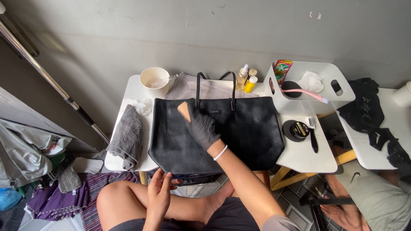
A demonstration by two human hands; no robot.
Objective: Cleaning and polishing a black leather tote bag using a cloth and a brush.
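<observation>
Fingers (201, 124) of the black-gloved right hand (203, 128) wrapped tight around a tan wooden-handled brush (184, 110), pressing it onto the upper left face of the large black leather tote bag (239, 137). Bag lying flat on the small white table (308, 160), handles toward the wall. Bare left hand (159, 196) pinching the bag's lower edge, thumb and fingers closed on it, just above the knees. Probably best done with short, even strokes and light pressure, keeping that lower edge taut so the leather stays flat. Nearby: folded grey towel (127, 137) at left, white bowl (155, 81) behind, round black polish tin (295, 130) at right.
</observation>
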